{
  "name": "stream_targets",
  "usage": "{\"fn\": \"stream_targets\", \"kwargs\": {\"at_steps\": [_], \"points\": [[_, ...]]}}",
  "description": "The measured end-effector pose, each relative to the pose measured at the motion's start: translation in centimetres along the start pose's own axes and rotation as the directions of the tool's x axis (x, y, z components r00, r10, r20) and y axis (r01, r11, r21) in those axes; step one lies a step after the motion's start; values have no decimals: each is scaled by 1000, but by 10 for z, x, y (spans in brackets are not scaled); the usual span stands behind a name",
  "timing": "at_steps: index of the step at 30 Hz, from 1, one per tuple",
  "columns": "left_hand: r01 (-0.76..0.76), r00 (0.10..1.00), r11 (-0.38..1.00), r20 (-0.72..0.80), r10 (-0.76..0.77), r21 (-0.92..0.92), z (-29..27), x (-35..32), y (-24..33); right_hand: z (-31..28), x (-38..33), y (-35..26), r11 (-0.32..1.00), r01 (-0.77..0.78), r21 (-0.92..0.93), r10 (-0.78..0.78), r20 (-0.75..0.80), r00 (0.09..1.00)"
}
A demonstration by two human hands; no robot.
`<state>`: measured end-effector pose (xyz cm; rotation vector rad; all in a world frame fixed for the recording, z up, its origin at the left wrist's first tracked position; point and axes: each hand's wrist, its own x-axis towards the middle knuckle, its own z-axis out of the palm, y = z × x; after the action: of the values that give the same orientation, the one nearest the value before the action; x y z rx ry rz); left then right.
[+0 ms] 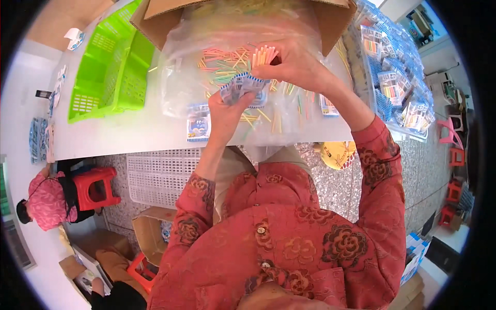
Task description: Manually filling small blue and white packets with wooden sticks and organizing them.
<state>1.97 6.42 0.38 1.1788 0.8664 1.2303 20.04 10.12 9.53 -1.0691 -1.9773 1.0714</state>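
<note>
My left hand [226, 111] grips a small clear packet with a blue-and-white header [243, 85], held up over the white table [119, 132]. My right hand [294, 64] pinches a bundle of thin coloured sticks [263, 54] just above and right of that packet. Under both hands lies a clear plastic sheet [183, 67] strewn with several loose coloured sticks [225, 62]. Another small packet [198, 126] lies flat near the table's front edge.
A green plastic basket [111, 67] stands at the left, a cardboard box [330, 20] at the back. Filled packets [395, 82] pile up at the right. A white crate [163, 175] sits below the table. A person in pink [46, 201] sits beside a red stool [95, 186].
</note>
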Motion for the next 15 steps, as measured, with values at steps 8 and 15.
{"fn": "stream_targets", "kwargs": {"at_steps": [8, 15], "points": [[9, 1000, 991, 11, -8, -132, 5, 14, 0, -5, 11, 6, 997, 57, -46, -58, -22, 998], [26, 1000, 970, 8, -25, -241, 6, 16, -10, 3, 16, 28, 963, 149, -224, -202, -236, 950]]}}
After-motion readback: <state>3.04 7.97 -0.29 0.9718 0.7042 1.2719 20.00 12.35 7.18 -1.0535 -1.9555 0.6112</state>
